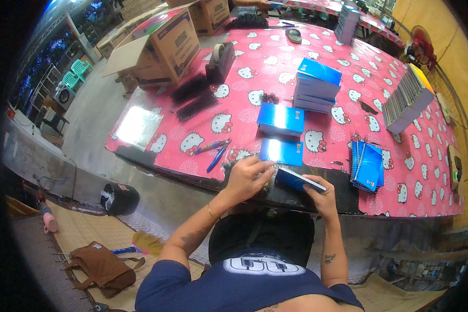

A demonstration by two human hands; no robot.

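Pink table cover, printed with white cat heads, spread in front of me, and a black strip ran along its near edge. Over this strip I had one blue-covered notebook between my two hands, close to my body. Its long axis lay aslant: one end pointed to the left and a little away from me, and the other end pointed to the right and nearer to me. It was tipped on its side, so that the pale page edge looked upward and the blue cover faced towards me.

My right hand was closed on the right end, with the thumb above the page edge. My left hand was at the opposite end, its fingers bent and close together; whether they pinched the notebook or only touched it, I cannot tell.

Just beyond my hands lay a flat blue notebook, and behind it a low stack and a taller stack. To the right, a fanned pile of blue notebooks rested on the cover. To the left, near my left hand, was a blue pen, and farther off black wire coils.
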